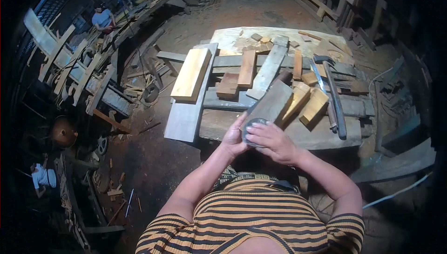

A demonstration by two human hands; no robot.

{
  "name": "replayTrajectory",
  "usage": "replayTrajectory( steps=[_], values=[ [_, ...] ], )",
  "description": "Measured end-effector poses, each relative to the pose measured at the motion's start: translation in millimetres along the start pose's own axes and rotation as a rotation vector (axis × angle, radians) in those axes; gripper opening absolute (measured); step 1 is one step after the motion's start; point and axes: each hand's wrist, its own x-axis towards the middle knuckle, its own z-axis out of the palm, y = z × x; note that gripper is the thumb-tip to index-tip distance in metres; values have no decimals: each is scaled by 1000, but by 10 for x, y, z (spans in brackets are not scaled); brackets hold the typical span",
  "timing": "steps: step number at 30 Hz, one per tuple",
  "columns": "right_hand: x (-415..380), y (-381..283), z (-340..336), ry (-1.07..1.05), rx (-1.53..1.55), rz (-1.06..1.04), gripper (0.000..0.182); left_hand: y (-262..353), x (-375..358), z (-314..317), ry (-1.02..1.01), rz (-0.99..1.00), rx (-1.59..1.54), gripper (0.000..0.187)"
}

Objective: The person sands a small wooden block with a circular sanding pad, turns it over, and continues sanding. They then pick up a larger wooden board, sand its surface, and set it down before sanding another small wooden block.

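Note:
Close to my body, a grey-brown wooden block (271, 106) points away from me, tilted to the right. A round dark disc (252, 128) lies against its near end; its exact kind cannot be made out. My left hand (234, 137) is closed around the left side of the block's near end, its thumb pointing up along the edge. My right hand (274, 141) lies across the disc with its fingers pressed together over it. Just beyond the block stand pale yellow wooden blocks (314, 106). The undersides of both hands are hidden.
On the slatted workbench (279, 126) lie a hammer (336, 98), a long blade (317, 75), a large yellow block (191, 74) on a plank (182, 120), and several brown offcuts (227, 85). Two other people (102, 18) are at the left. Timber scraps litter the floor.

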Motion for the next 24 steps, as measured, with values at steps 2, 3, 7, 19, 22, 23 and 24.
replayTrajectory(
  steps=[2, 3, 7, 19, 22, 23, 24],
  values=[
    [-54, 137, -108, 40, -57, 49, 34, 63, -21, 11, -95, -6, 81, 53],
    [-78, 243, -190, 84, -63, 104, 33, 164, -12, -63, -264, -7, 198, 52],
    [-331, 420, -465, 442, -8, 301, 36, 718, -285, 292, -105, 311, 629, 62],
    [-1200, 869, -253, 758, -384, 599, 38, 2710, -87, -147, 917, 1174, 2233, 50],
    [-1186, 875, -246, 673, -429, 596, 36, 2674, -29, -268, 1055, 1034, 2340, 50],
    [-1211, 905, -226, 675, -451, 577, 35, 2670, -4, -353, 1131, 1014, 2410, 52],
    [-1208, 901, -225, 668, -453, 585, 34, 2630, -12, -331, 1086, 924, 2362, 53]
  ],
)
